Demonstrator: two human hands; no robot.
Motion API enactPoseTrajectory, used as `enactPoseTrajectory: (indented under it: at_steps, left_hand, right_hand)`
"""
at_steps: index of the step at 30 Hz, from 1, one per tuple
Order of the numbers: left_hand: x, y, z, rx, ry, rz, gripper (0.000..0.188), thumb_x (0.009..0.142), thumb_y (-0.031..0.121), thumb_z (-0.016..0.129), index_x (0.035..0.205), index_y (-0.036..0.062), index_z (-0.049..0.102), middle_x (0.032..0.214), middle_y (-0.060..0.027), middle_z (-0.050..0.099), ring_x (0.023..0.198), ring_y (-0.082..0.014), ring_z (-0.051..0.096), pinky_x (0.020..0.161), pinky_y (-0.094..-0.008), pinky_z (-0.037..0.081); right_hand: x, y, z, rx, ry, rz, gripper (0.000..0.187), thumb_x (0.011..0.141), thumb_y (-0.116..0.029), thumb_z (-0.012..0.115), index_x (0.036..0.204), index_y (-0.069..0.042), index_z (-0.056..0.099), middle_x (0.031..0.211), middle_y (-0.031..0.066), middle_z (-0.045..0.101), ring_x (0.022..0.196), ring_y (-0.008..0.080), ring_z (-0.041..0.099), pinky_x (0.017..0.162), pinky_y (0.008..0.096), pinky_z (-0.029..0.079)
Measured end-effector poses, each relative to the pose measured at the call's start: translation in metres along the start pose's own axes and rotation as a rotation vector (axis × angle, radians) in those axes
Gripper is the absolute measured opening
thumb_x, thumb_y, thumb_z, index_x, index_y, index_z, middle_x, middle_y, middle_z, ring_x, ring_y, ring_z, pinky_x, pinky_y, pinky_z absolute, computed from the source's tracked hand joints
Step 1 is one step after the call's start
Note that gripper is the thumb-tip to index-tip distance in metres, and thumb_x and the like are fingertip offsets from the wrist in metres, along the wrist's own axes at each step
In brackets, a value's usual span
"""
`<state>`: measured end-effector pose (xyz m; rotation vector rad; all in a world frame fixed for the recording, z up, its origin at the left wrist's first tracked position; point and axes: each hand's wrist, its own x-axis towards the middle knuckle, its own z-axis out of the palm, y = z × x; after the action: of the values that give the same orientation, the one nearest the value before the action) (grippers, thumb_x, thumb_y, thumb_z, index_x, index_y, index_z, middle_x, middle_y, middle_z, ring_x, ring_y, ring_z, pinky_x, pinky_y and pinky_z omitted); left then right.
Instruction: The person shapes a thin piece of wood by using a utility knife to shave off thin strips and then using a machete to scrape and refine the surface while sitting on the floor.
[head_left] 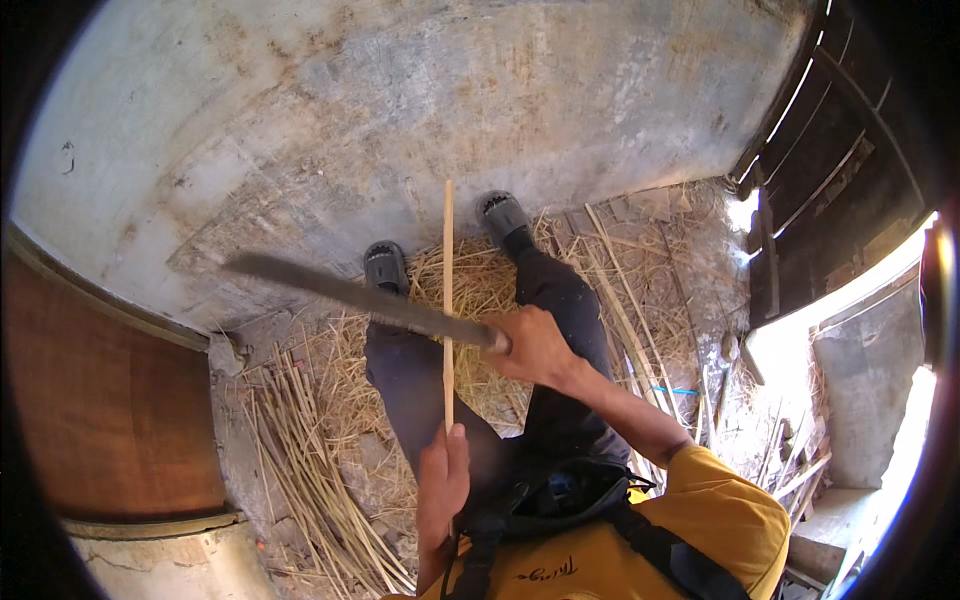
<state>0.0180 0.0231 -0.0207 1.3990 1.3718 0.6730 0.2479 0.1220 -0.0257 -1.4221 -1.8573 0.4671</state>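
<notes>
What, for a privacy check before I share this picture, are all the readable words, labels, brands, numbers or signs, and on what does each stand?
Mustard-yellow cloth shirt: one short line of dark, script-like lettering, which I won't copy out.
Long, dark metal blade: blurred; no lettering can be made out.
Stained grey wall: a small dark mark near the picture's left edge, not legible as writing.
I see no other lettering.

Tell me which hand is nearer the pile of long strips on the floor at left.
Left. The left hand, holding a pale strip, is right of the pile; the right hand, holding a machete, is farther right.
</notes>
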Motion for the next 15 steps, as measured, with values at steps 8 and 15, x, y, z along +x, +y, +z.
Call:
enactPoseTrajectory:
  at_steps: [8,15]
  left_hand:
    - [-0.001,0.022,-0.001,0.256,0.064,0.022,0.035,0.111,0.026,0.047,0.112,-0.0065,0.060,0.071,-0.0297,0.057,0.067,-0.0519,0.057,0.060,-0.0559,0.040]
    - [0.002,0.020,-0.001,0.272,0.074,0.107,0.035,0.111,0.026,0.047,0.105,-0.0063,0.058,0.071,-0.0309,0.057,0.069,-0.0530,0.057,0.061,-0.0561,0.040]
  right_hand:
    - [0.000,0.000,0.004,-0.118,-0.068,-0.058,0.024,0.073,-0.020,0.073,0.097,-0.013,0.073,0.071,0.0133,0.069,0.069,0.0386,0.069,0.064,0.0495,0.056]
    - [-0.014,-0.024,-0.009,-0.119,-0.130,-0.076,0.017,0.076,-0.024,0.073,0.088,-0.012,0.072,0.070,0.0141,0.068,0.072,0.0377,0.071,0.066,0.0512,0.056]
